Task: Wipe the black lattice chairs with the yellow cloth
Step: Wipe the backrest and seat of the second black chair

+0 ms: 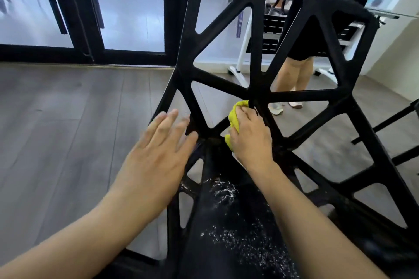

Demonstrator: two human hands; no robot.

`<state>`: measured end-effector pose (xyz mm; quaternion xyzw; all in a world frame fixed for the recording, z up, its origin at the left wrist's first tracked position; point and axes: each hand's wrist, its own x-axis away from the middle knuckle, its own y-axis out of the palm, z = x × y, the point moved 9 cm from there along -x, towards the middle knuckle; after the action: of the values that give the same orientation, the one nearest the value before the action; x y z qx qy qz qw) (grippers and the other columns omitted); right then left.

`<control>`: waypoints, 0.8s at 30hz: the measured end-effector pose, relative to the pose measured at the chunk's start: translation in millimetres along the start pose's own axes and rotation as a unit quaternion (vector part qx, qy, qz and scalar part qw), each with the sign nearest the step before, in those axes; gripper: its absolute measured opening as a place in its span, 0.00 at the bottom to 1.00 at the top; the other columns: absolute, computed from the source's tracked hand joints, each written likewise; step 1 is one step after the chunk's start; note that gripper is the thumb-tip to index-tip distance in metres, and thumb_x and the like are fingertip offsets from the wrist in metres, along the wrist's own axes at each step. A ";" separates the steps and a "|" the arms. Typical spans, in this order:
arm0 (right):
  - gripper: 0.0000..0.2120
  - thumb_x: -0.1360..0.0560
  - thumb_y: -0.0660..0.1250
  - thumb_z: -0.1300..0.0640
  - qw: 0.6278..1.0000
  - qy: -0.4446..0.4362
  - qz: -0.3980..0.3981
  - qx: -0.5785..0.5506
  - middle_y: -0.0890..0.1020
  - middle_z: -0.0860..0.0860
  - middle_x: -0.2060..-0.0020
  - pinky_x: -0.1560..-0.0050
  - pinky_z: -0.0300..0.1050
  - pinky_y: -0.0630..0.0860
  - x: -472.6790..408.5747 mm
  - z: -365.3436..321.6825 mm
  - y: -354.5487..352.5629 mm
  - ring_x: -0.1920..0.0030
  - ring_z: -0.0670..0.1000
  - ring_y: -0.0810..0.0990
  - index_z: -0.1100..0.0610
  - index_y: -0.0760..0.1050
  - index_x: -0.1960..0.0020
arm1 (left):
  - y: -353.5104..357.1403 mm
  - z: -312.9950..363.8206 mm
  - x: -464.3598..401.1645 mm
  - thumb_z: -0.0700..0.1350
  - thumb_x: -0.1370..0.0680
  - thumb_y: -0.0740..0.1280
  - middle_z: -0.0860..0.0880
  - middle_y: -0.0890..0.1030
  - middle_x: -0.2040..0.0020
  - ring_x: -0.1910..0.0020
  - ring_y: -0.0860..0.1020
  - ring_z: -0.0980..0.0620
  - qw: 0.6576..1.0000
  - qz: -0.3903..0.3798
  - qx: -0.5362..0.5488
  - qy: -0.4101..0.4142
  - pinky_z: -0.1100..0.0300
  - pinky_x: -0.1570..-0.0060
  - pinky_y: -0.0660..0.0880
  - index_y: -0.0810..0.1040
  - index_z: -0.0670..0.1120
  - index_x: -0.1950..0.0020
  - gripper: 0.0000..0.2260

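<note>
A black lattice chair (256,36) fills the middle and right of the head view, its backrest rising away from me. My right hand (251,136) grips a bunched yellow cloth (234,120) and presses it against a strut where the backrest meets the seat. Most of the cloth is hidden under the fingers. My left hand (158,152) is held flat with straight, spread fingers at the chair's left edge; its fingertips reach the frame, and it looks slightly blurred. White specks lie on the dark seat surface (231,222) below my wrists.
Grey wood flooring (68,131) spreads to the left. Black-framed glass doors (127,18) stand behind. Another person's legs (294,79) show through the lattice, beside a white wheeled rack (242,52). A black stand's legs (396,129) sit at the right.
</note>
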<state>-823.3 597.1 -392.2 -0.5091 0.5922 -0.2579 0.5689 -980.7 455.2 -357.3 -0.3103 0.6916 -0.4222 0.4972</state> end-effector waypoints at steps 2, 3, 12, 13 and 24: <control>0.20 0.22 0.65 0.51 0.999 -0.045 -0.022 -0.017 0.76 0.51 0.38 0.41 0.55 0.74 9.6 -6.1 9.1 0.40 0.56 0.75 0.54 0.73 0.32 | -3.5 -25.2 11.5 0.36 0.30 0.67 0.36 0.66 0.25 0.25 0.62 0.34 0.997 0.008 0.010 -0.077 0.40 0.25 0.59 0.69 0.40 0.27 0.30; 0.18 0.24 0.67 0.51 0.997 -0.051 -0.027 -0.044 0.77 0.51 0.41 0.41 0.55 0.74 10.8 -8.6 9.5 0.42 0.56 0.76 0.54 0.75 0.35 | -3.5 -33.6 16.0 0.36 0.29 0.67 0.37 0.64 0.24 0.26 0.63 0.34 0.993 0.005 0.026 -0.111 0.40 0.26 0.62 0.66 0.40 0.24 0.32; 0.13 0.22 0.62 0.48 0.992 -0.072 -0.089 0.059 0.78 0.50 0.46 0.55 0.50 0.68 6.9 -55.0 37.5 0.48 0.56 0.76 0.55 0.76 0.43 | 5.0 -45.4 26.0 0.42 0.20 0.61 0.47 0.63 0.24 0.42 0.78 0.41 0.968 0.037 0.179 -0.171 0.44 0.54 0.80 0.53 0.47 0.20 0.30; 0.14 0.22 0.61 0.48 0.991 -0.072 -0.094 0.064 0.78 0.50 0.46 0.55 0.50 0.69 9.8 -57.4 37.4 0.48 0.56 0.76 0.55 0.76 0.43 | 5.1 -46.1 27.2 0.41 0.19 0.60 0.47 0.62 0.23 0.41 0.77 0.40 0.967 0.036 0.181 -0.175 0.43 0.53 0.80 0.53 0.48 0.19 0.29; 0.03 0.23 0.61 0.56 0.975 -0.030 -0.178 0.133 0.79 0.51 0.51 0.57 0.49 0.70 11.8 -44.6 43.3 0.55 0.57 0.76 0.54 0.73 0.52 | 5.7 -48.1 29.2 0.37 0.20 0.62 0.48 0.65 0.25 0.53 0.80 0.40 0.969 0.049 0.169 -0.175 0.51 0.67 0.72 0.55 0.49 0.20 0.30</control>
<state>-876.4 589.4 -425.5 -0.5336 0.4358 -0.4157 0.5938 -1035.6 446.3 -367.7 -0.2566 0.5271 -0.4468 0.6758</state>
